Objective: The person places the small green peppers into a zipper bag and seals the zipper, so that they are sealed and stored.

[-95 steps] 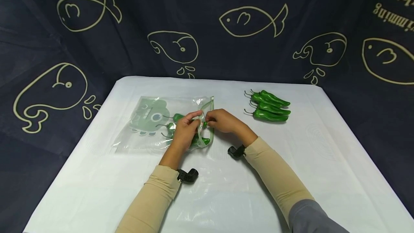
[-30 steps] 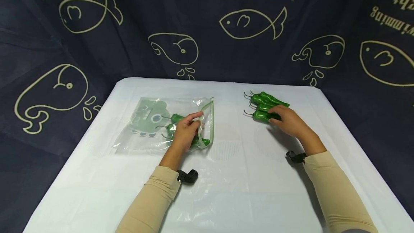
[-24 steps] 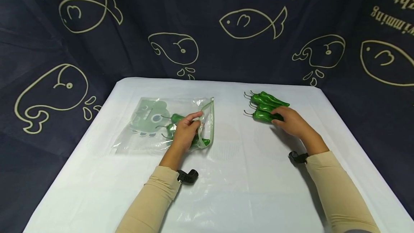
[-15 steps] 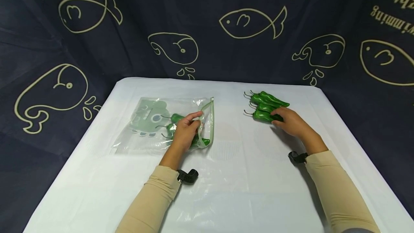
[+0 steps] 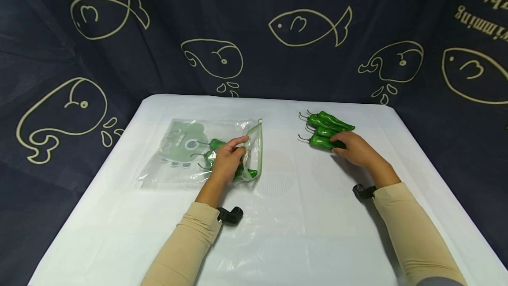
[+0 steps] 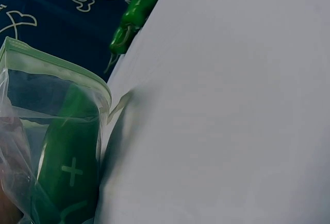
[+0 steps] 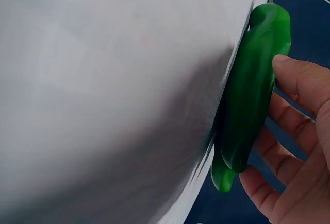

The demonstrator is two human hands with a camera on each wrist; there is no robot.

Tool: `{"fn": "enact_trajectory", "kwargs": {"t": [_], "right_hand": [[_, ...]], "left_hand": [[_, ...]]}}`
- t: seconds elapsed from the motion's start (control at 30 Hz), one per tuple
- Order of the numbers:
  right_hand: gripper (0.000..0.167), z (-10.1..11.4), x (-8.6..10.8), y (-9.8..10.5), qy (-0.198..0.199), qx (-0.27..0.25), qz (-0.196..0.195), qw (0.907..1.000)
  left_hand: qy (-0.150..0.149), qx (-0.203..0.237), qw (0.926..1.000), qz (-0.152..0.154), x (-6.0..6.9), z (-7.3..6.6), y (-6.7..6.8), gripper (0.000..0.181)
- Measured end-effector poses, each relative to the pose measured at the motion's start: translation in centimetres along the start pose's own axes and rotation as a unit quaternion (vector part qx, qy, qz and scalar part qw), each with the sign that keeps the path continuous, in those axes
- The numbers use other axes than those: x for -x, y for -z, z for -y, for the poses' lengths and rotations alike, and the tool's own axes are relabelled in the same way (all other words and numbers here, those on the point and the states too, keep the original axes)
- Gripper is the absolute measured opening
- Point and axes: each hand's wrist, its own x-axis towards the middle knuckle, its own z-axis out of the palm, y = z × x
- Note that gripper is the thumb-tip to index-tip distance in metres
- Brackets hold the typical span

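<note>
A clear zip bag [image 5: 152, 173] with a green dinosaur print lies on the left half of the table, its mouth facing right. Several green peppers [image 5: 209, 158] are inside it. My left hand [image 5: 227, 162] holds the upper layer of the bag at the mouth, which gapes apart. To the right, several more green peppers lie side by side, stems to the left. My right hand [image 5: 357, 150] grips the nearest green pepper [image 5: 320, 142] by its tip end. In the right wrist view, the thumb lies on one side of this pepper [image 7: 252, 90], the other fingers partly behind it.
A white cloth covers the table [image 5: 274, 224]. Behind and beside it hangs a dark blue curtain [image 5: 254, 65] with fish and whale drawings. A black wrist camera [image 5: 231, 216] sits on the left wrist, another camera [image 5: 363, 191] on the right.
About three seconds ago my right hand was at the bag's mouth with a pepper; it has since moved right to the loose peppers. My left hand has stayed at the bag.
</note>
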Motion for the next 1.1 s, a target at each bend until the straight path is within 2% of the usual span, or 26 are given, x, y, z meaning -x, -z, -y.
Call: {"fn": "enact_trajectory", "kwargs": {"t": [0.17, 0.33, 0.5, 1.1], "right_hand": [[0.034, 0.2, -0.2, -0.2, 0.001, -0.019, 0.002, 0.9998], [0.037, 0.5, -0.3, -0.4, -0.015, -0.029, 0.013, 0.9994], [0.038, 0.7, -0.4, -0.5, -0.019, -0.021, 0.022, 0.9994], [0.040, 1.8, -1.3, -0.9, -0.024, -0.029, 0.041, 0.9985]], "left_hand": [[0.000, 0.005, 1.0000, -0.002, 0.0, 0.0, 0.0, 0.037], [-0.003, 0.001, 1.0000, -0.002, 0.0, -0.1, 0.0, 0.036], [0.006, 0.001, 1.0000, 0.003, 0.1, 0.1, 0.1, 0.037], [0.005, 0.012, 0.9999, 0.002, -0.2, 0.2, 0.0, 0.038]]}}
